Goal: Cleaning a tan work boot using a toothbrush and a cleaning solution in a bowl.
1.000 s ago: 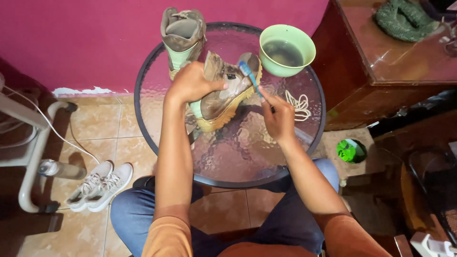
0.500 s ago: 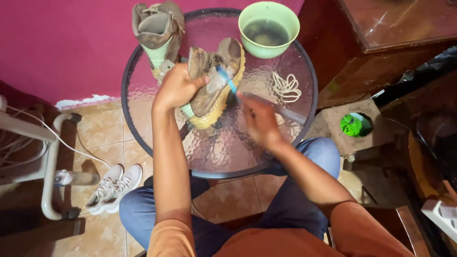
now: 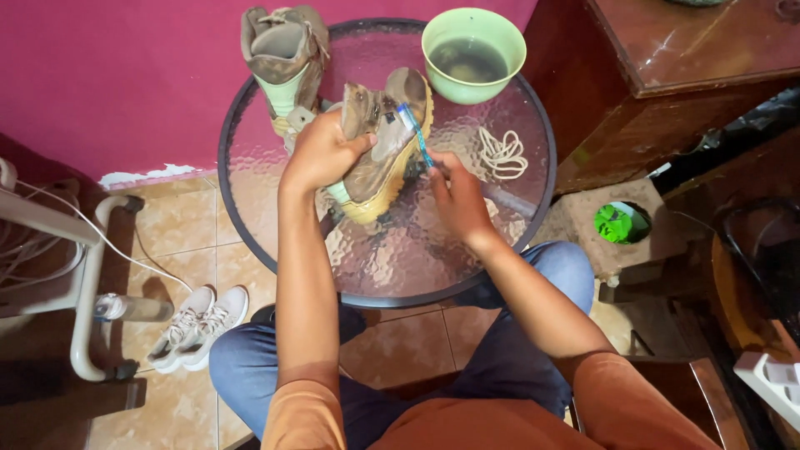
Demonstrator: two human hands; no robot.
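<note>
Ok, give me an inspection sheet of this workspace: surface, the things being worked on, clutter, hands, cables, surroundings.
Surface: round glass table with a dark rim and textured top.
Job's things: tan boot lying tilted on the table; blue toothbrush against it; green bowl of murky water.
Clutter: second boot standing upright at the far edge; coiled pale laces.
Hands: left hand grips the tan boot; right hand holds the toothbrush.
Cables: white cord running along the white frame at left.
Surroundings: magenta wall, tiled floor, white sneakers, wooden cabinet, green object on the floor.
</note>
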